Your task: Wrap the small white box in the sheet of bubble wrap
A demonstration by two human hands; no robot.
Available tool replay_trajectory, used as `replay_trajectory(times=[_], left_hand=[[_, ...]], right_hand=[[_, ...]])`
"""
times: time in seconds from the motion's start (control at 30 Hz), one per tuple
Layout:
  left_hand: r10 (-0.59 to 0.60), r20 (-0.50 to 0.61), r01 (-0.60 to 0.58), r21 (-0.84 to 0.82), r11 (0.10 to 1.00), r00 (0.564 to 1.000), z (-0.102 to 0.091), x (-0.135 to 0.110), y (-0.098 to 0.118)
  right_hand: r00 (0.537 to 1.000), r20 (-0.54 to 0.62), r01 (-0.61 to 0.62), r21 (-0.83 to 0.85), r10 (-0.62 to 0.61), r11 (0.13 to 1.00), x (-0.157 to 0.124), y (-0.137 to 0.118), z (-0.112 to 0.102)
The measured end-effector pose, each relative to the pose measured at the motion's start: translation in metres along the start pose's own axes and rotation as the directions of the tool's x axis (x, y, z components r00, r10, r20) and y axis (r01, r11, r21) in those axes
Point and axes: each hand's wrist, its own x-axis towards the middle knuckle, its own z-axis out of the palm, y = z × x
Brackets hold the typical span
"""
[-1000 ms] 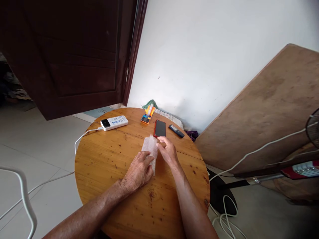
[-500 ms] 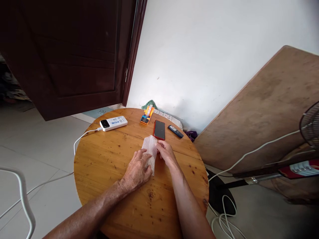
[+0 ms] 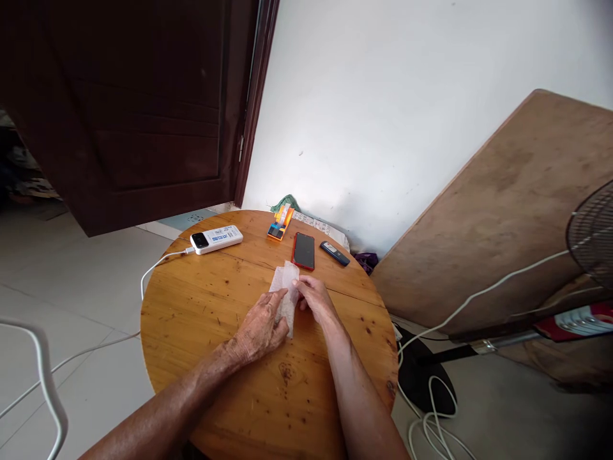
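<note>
A whitish translucent sheet (image 3: 283,278), which looks like bubble wrap, lies partly folded over in the middle of the round wooden table. My left hand (image 3: 261,324) rests on its left and lower part with the fingers extended and apart. At the right edge, my right hand (image 3: 317,299) pinches the sheet between thumb and fingers; some of those fingertips are hidden. Just beyond the sheet lies a phone (image 3: 303,251) with a red edge.
An orange tape dispenser (image 3: 280,223) and a dark blue handheld device (image 3: 334,253) lie toward the back. At the left is a white power bank (image 3: 216,239) with a cable (image 3: 160,260). A fan (image 3: 594,236) stands to the right.
Both hands stay at the sheet, with small finger shifts. The left fingers are closer together and the right side of the sheet looks folded further inward. The view has moved slightly.
</note>
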Motion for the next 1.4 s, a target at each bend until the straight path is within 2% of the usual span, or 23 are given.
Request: replay_trajectory(times=[0.23, 0.47, 0.57, 0.7, 0.83, 1.07, 1.4], left_hand=[[0.026, 0.034, -0.025, -0.014, 1.000, 0.999, 0.001, 0.001, 0.000], [0.134, 0.015, -0.134, 0.151, 0.979, 0.991, 0.000, -0.002, 0.004], [0.166, 0.014, -0.166, 0.167, 0.972, 0.986, 0.002, -0.002, 0.004], [0.207, -0.060, -0.201, 0.102, 0.974, 0.976, 0.005, -0.002, -0.001], [0.230, -0.083, -0.222, 0.091, 0.971, 0.970, 0.007, -0.002, -0.005], [0.230, -0.103, -0.218, 0.112, 0.969, 0.968, 0.010, -0.001, -0.009], [0.199, -0.104, -0.181, 0.164, 0.970, 0.974, 0.010, 0.001, -0.011]], right_hand=[[0.999, -0.012, -0.045, -0.021, 0.044, 0.999, 0.011, 0.002, 0.008], [0.999, -0.015, -0.045, -0.020, 0.045, 0.999, 0.011, 0.001, 0.011], [0.999, -0.032, -0.016, -0.006, 0.016, 1.000, 0.009, 0.001, 0.011], [0.997, -0.054, 0.058, 0.054, -0.055, 0.997, 0.008, 0.000, 0.012], [0.992, -0.064, 0.116, 0.119, -0.109, 0.986, 0.007, 0.000, 0.011], [0.991, -0.012, 0.134, 0.191, -0.134, 0.972, 0.001, -0.011, 0.008], [0.959, 0.100, 0.261, 0.032, -0.263, 0.965, -0.011, -0.029, 0.009]])
